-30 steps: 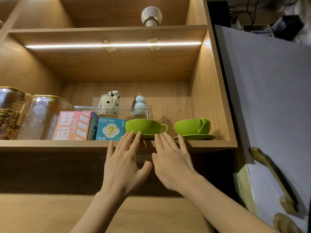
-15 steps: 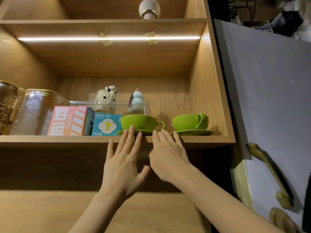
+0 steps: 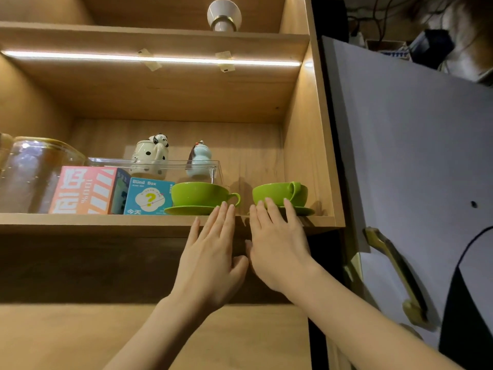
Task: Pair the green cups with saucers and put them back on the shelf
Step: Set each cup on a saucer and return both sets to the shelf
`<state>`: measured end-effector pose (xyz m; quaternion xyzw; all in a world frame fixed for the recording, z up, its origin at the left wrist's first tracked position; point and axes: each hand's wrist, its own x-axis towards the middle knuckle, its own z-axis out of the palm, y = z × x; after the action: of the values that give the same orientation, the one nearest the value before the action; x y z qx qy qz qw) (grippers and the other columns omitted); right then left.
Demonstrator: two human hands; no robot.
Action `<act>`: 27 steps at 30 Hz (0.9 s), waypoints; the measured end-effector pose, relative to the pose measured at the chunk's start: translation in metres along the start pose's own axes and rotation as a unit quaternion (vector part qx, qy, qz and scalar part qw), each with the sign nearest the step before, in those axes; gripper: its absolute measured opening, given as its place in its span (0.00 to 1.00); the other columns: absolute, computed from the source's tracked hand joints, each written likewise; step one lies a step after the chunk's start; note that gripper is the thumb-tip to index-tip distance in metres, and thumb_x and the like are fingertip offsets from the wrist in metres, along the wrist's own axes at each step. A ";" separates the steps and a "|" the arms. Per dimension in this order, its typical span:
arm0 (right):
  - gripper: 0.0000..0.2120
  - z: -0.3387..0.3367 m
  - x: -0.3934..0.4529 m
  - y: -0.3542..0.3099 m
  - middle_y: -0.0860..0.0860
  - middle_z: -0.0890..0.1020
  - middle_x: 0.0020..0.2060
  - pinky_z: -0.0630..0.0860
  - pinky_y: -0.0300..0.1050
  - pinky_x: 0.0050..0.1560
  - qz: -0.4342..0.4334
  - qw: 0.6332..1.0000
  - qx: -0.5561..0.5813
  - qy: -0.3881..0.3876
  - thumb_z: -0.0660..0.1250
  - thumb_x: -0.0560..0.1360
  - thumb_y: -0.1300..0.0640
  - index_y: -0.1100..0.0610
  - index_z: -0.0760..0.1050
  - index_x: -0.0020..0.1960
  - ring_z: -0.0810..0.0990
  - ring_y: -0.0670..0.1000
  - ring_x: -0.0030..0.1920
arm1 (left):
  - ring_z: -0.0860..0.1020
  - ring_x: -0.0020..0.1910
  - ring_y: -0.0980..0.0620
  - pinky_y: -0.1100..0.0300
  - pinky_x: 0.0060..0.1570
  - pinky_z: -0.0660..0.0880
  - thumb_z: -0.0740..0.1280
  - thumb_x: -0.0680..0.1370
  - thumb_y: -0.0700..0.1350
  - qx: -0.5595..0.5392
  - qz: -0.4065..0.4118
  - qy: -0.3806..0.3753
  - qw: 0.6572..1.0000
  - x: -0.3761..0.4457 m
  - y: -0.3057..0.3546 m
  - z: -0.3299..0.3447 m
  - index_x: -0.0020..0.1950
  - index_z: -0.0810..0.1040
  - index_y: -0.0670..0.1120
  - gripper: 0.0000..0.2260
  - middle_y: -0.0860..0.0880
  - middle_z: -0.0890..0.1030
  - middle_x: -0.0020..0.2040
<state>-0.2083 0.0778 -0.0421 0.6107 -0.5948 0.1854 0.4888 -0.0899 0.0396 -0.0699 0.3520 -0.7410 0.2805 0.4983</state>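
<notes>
Seen from below and in front: a lit wooden shelf inside an open cupboard, cupboard door swung out on the right.

On the shelf's right half, near the front edge, stood two green cups, each upright on its own green saucer, mouths facing up. Left cup seated on the left saucer, handle pointing right, toward the other cup. Right cup seated on the right saucer, close to the cupboard's right wall, handle turned toward the front right. Cups apart, a clear gap of bare shelf between them. Saucers lying flat, wide axes level with the shelf.

Raised below the cups, palms away from the camera, fingers pointing up toward the shelf: left hand and right hand, side by side, thumbs almost meeting. Both spread flat and relaxed, grasping nothing. Left fingertips overlapped the right edge of the left saucer, just under the cup handle. Right fingertips overlapped the lower front of the right cup and its saucer. Could not be told whether the fingertips actually touched the crockery.

Left of the cups, in a row: a blue box printed "Blind Box", touching or nearly touching the left cup, then a pink box, then a glass jar. Behind, a clear tray holding a spotted ceramic figure and a pale blue gourd-shaped bottle.
</notes>
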 end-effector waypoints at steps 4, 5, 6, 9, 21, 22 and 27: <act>0.30 0.000 -0.006 0.011 0.57 0.48 0.77 0.41 0.59 0.75 -0.024 1.000 0.016 0.007 0.50 0.80 0.51 0.61 0.42 0.75 0.44 0.57 0.76 | 0.46 0.76 0.57 0.60 0.72 0.40 0.55 0.76 0.49 -0.034 -0.008 -0.040 0.999 0.020 0.009 0.001 0.75 0.45 0.48 0.31 0.50 0.49 0.77; 0.29 0.000 -0.007 0.014 0.57 0.49 0.77 0.42 0.58 0.75 -0.026 0.999 0.029 0.016 0.50 0.80 0.52 0.60 0.42 0.75 0.45 0.57 0.77 | 0.47 0.76 0.56 0.60 0.73 0.41 0.55 0.76 0.48 -0.022 -0.004 -0.050 0.998 0.026 0.009 0.001 0.75 0.45 0.47 0.30 0.50 0.49 0.77; 0.29 0.001 -0.008 0.016 0.57 0.50 0.77 0.42 0.57 0.75 -0.028 0.998 0.042 0.025 0.50 0.80 0.51 0.60 0.43 0.76 0.46 0.56 0.77 | 0.48 0.76 0.55 0.59 0.73 0.42 0.55 0.76 0.48 -0.010 0.000 -0.062 0.998 0.032 0.010 0.001 0.75 0.45 0.47 0.30 0.49 0.50 0.77; 0.28 0.002 -0.013 0.026 0.56 0.51 0.77 0.41 0.54 0.75 -0.044 0.996 0.065 0.040 0.50 0.80 0.51 0.59 0.45 0.76 0.47 0.55 0.77 | 0.51 0.76 0.53 0.58 0.73 0.45 0.55 0.76 0.47 0.003 0.003 -0.098 0.995 0.047 0.016 0.000 0.75 0.48 0.46 0.29 0.47 0.54 0.77; 0.28 0.009 -0.027 0.063 0.49 0.49 0.77 0.35 0.38 0.71 -0.075 0.976 0.194 0.060 0.52 0.79 0.54 0.53 0.45 0.76 0.41 0.42 0.75 | 0.65 0.70 0.50 0.56 0.72 0.53 0.57 0.75 0.49 0.014 0.006 -0.058 0.998 0.055 0.023 0.011 0.66 0.65 0.46 0.20 0.47 0.71 0.69; 0.28 0.010 -0.028 0.064 0.48 0.49 0.77 0.35 0.38 0.70 -0.074 0.975 0.201 0.062 0.52 0.79 0.54 0.52 0.45 0.76 0.40 0.40 0.73 | 0.66 0.69 0.50 0.56 0.72 0.54 0.56 0.74 0.49 0.004 0.008 -0.048 0.999 0.054 0.022 0.011 0.65 0.66 0.46 0.20 0.47 0.72 0.67; 0.28 0.023 -0.030 0.069 0.50 0.67 0.72 0.48 0.55 0.70 -0.022 0.988 0.111 0.107 0.56 0.73 0.51 0.53 0.61 0.73 0.63 0.48 0.73 | 0.65 0.70 0.51 0.58 0.72 0.53 0.52 0.69 0.51 -0.028 0.023 -0.016 0.999 0.046 0.020 0.013 0.66 0.66 0.47 0.26 0.48 0.73 0.66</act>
<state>-0.2860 0.0881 -0.0514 0.6509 -0.5011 0.3032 0.4830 -0.1249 0.0310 -0.0322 0.3251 -0.7643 0.2649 0.4899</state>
